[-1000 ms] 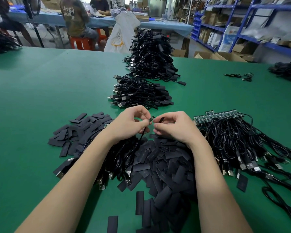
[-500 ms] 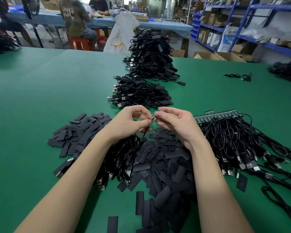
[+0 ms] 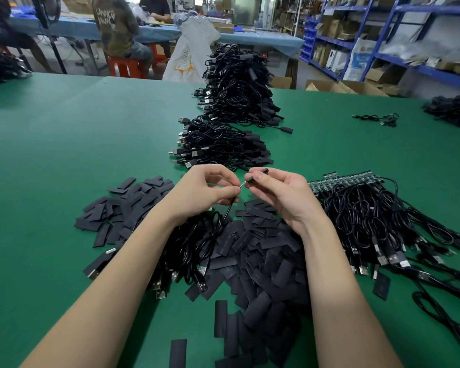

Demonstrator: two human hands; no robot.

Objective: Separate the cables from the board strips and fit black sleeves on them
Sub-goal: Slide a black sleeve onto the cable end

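Both hands have parted slightly: left hand (image 3: 205, 188) pinches the cable (image 3: 227, 212) end, right hand (image 3: 279, 192) pinches a black sleeve (image 3: 255, 175), above the sleeve pile (image 3: 263, 261). No legible writing.

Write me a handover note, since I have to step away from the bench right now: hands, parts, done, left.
Left hand: pinches a cable near its end.
Right hand: pinches a black sleeve, held just off the cable tip, not yet on.
Loose sleeves lie piled under both arms.
Done: sleeved cables stacked ahead.
Left: cables on the board strips at right, plus the loose cables under the left arm.
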